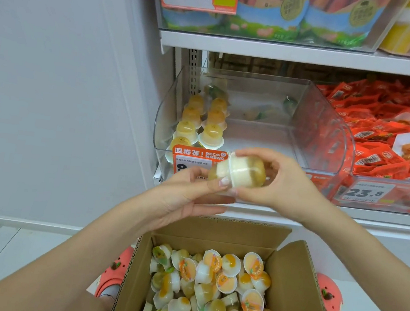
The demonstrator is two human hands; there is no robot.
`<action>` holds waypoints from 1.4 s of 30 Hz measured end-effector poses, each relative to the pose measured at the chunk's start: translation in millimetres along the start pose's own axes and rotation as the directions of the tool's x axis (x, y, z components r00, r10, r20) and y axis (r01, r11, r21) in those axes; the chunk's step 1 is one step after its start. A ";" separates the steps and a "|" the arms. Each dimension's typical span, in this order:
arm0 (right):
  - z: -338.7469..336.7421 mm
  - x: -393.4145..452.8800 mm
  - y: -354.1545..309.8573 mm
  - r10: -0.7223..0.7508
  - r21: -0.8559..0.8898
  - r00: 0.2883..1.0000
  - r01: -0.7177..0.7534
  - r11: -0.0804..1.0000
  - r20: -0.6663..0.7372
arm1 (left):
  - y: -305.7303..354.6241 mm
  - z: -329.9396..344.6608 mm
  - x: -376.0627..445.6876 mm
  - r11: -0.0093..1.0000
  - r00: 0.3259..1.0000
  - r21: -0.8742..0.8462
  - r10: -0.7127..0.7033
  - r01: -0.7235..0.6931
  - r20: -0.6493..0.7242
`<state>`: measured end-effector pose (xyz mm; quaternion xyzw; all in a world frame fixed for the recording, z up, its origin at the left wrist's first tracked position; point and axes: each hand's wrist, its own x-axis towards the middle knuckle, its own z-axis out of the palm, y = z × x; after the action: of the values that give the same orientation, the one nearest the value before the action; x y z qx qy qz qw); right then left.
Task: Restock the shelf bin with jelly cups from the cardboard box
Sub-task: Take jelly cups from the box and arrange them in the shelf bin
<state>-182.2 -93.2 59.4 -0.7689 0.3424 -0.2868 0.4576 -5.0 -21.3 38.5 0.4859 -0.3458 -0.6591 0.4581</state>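
A pale wall point(53, 87) fills the left side. Next to it, on the middle shelf, sits the clear shelf bin point(324, 133), with two short rows of yellow jelly cups point(203, 123) standing at its left end and most of its floor bare. An orange price tag point(197, 159) hangs on its front lip. In front of the bin, the left hand point(189, 194) and the right hand point(275, 181) meet around two jelly cups pressed lid to lid point(238, 170): the left grip pinches the pair from below with thumb on the rim, the right grip curls over the amber end (so both hands are clamped on the same pair). Below them the open cardboard box point(295, 293) holds a loose heap of cups point(211, 291), between two pink clogs point(113, 270). To the right, a neighbouring bin holds red snack packets point(385, 132).
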 end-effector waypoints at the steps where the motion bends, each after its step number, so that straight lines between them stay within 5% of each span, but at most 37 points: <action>1: -7.2 10.1 -4.4 -0.037 -0.043 0.997 0.034 0.998 -0.065 | 3.3 -5.3 -1.7 0.991 0.999 0.136 0.008 -0.003 -0.037; 4: -33.1 57.4 -18.1 -0.193 -0.332 0.973 0.141 0.933 -0.129 | 10.4 -25.3 -3.6 0.847 0.979 0.531 0.075 0.037 -0.187; 8: -32.6 121.4 -14.0 -0.182 -0.694 0.937 0.343 0.633 0.296 | 10.7 -49.9 -0.2 0.717 0.950 0.697 0.204 0.020 -0.237; 12: -9.3 144.9 3.5 -0.063 -0.702 0.819 0.525 0.481 0.570 | 7.3 -64.0 5.4 0.651 0.944 0.759 0.247 0.005 -0.219; 19: 9.7 160.7 28.9 -0.081 -0.662 0.758 0.612 0.433 0.647 | 6.5 -73.5 13.7 0.630 0.941 0.776 0.277 -0.026 -0.194; 29: 14.2 165.4 32.6 -0.016 -0.689 0.740 0.634 0.351 0.673 | -4.2 -83.5 11.6 0.591 0.955 0.806 0.245 -0.011 -0.167; 34: -1.1 157.0 20.7 0.047 -0.692 0.767 0.548 0.469 0.639 | -6.2 -87.0 11.7 0.573 0.961 0.819 0.225 0.001 -0.159; 37: -25.2 134.5 4.1 -0.080 -0.697 0.837 0.499 0.516 0.541 | -11.4 -88.8 9.7 0.547 0.973 0.836 0.173 0.033 -0.152; 42: -39.9 43.4 1.9 -0.449 -0.657 0.879 0.434 0.616 0.159 | -34.0 -78.7 5.5 0.445 0.995 0.893 0.029 0.072 -0.094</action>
<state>-186.7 -148.3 79.8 -0.9382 0.2278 -0.2541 0.0585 60.6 -15.8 -16.6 0.6895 -0.6125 -0.3599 0.1412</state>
